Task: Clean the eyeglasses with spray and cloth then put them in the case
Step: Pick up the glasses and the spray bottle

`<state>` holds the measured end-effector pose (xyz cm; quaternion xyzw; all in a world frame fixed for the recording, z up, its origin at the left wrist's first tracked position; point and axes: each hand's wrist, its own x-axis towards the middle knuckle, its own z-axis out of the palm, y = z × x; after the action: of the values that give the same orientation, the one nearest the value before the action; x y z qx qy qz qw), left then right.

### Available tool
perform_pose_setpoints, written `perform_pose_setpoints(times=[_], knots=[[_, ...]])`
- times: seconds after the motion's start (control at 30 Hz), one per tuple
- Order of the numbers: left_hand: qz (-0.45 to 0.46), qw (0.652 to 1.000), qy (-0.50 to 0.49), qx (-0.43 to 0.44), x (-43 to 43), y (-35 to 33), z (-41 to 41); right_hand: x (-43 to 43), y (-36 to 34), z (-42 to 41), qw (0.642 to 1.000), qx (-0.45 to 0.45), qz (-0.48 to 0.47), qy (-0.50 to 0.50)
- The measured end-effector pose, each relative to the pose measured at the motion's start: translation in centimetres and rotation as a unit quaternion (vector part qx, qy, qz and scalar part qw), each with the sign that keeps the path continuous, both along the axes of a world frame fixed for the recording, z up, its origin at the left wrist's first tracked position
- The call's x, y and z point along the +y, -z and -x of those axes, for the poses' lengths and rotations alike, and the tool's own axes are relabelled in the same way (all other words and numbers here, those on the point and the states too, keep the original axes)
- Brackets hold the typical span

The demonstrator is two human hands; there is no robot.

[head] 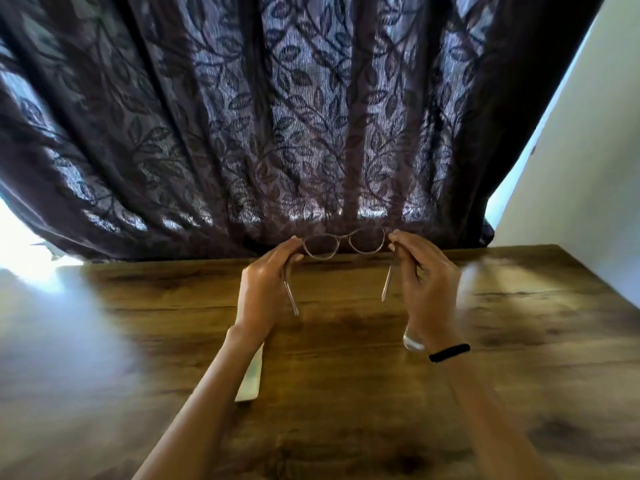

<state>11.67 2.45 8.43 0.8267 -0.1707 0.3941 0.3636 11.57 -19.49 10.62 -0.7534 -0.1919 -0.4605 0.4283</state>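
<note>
Currently the left hand and the right hand each pinch the eyeglasses at a hinge, fingers curled; I think they should stay off the lenses.

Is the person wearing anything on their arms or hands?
Almost nothing. Both arms are bare, with no sleeves in view, and neither the left hand nor the right hand has a glove. The only thing worn is a thin black band round the right wrist. No ring or watch shows.
</note>
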Motion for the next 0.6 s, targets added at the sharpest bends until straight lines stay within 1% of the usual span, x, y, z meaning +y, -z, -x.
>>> perform_pose_setpoints(times=[0.07,0.13,0.2,0.27,0.43,0.6], knots=[[-0.001,1.000,-0.002,-0.016,-0.1,-1.7,-0.9,0.2,-1.1,-0.8,1.000,-0.020,-0.009,-0.001],[-0.021,0.999,-0.013,-0.027,-0.2,-3.3,-1.5,0.2,-1.9,-1.6,0.999,-0.024,-0.021,-0.010],[-0.053,0.997,-0.040,-0.033,-0.3,-4.7,-2.0,0.2,-2.3,-2.2,0.999,-0.010,-0.034,-0.021],[-0.063,0.995,-0.066,-0.039,-0.4,-5.9,-2.6,0.1,-2.6,-2.7,0.999,0.007,-0.041,-0.015],[-0.045,0.992,-0.096,-0.075,-0.1,-8.6,-4.2,-0.6,-1.7,-2.8,0.999,0.026,-0.039,0.011],[-0.014,0.992,-0.101,-0.075,0.2,-9.4,-4.9,-2.4,0.5,-1.2,0.996,0.059,-0.031,0.053]])
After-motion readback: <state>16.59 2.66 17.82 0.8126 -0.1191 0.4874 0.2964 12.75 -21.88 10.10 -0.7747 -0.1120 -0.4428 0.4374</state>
